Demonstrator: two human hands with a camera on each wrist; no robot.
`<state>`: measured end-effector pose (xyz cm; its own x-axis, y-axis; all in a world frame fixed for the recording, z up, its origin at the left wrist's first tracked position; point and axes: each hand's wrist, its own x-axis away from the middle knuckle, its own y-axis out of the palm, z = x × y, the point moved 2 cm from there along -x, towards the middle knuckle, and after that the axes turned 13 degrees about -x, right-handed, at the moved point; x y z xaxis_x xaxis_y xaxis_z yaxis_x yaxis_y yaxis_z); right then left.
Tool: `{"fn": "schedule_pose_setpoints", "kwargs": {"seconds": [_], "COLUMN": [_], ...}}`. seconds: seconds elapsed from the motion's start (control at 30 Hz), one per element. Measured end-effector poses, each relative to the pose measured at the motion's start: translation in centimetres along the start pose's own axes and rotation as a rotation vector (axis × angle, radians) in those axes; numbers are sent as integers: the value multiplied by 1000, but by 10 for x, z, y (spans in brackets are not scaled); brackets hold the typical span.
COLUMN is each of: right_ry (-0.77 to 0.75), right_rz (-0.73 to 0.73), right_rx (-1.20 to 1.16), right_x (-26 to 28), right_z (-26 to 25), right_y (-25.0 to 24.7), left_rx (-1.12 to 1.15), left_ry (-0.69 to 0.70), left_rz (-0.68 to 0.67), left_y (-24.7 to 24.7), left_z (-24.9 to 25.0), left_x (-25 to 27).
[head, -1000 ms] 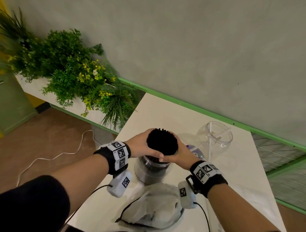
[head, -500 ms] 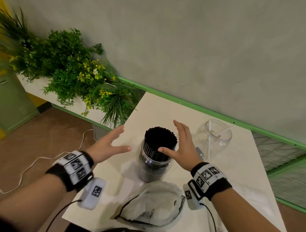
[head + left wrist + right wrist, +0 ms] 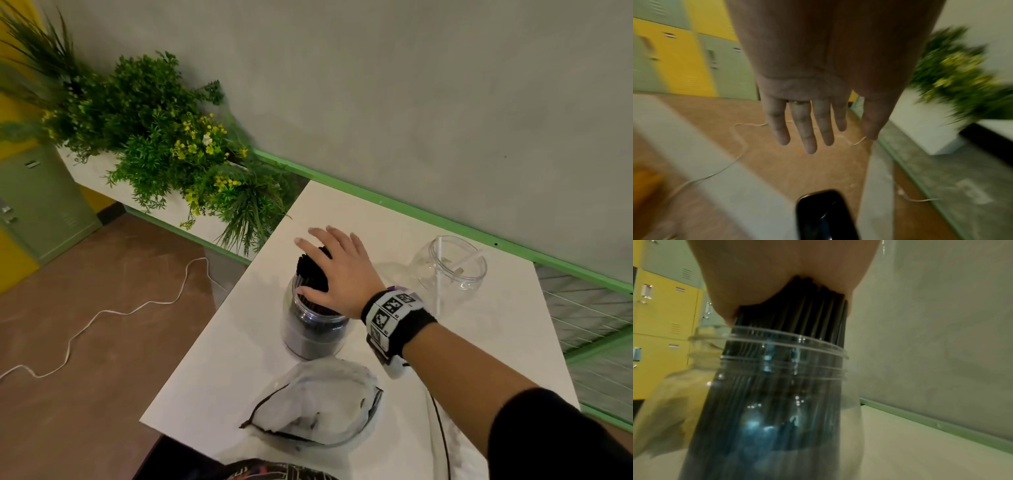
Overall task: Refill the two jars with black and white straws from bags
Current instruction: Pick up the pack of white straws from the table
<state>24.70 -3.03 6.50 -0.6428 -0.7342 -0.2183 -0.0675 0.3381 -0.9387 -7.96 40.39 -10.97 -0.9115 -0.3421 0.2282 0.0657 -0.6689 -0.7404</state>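
The right hand [image 3: 337, 274] lies flat, fingers spread, on the tips of the black straws [image 3: 310, 270], probably to push them level into their jar [image 3: 313, 332], which stands near the middle of the desk [image 3: 239, 342]. The left hand [image 3: 807, 113] hangs off the desk over the floor, fingers straight, holding nothing. An almost empty second jar [image 3: 452, 265] stands toward the far right corner; a slack bag [image 3: 315, 404] lies at the near edge.

Green plants [image 3: 164, 150] along the wall, white cord [image 3: 102, 315] on the floor, lockers [image 3: 41, 202] left.
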Motion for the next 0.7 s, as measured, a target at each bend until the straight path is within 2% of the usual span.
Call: {"fn": "schedule_pose_setpoints", "kwargs": {"seconds": [0.1,0.27,0.33,0.4,0.47,0.7], "right_ry": [106,183,136,-5,-119,-76], "right_rz": [-27,11,15,14,-63,-168], "right_rx": [-11,23,6,38,125,168], "right_x": [-4,-20,-21,-18,-12,-10], "right_z": [-3,-21,-23,-24,-25,-25], "right_y": [3,12,12,11,14,10], "left_rx": [-33,10,37,32,14,18], "left_ry": [-50,-3,-15,-12,-7,9], "left_rz": [6,-42,-40,-21,-2,4], "left_y": [-14,-17,-17,-19,-22,-21], "left_z": [47,79,86,91,96,114], "left_x": [30,59,64,71,78,86]}}
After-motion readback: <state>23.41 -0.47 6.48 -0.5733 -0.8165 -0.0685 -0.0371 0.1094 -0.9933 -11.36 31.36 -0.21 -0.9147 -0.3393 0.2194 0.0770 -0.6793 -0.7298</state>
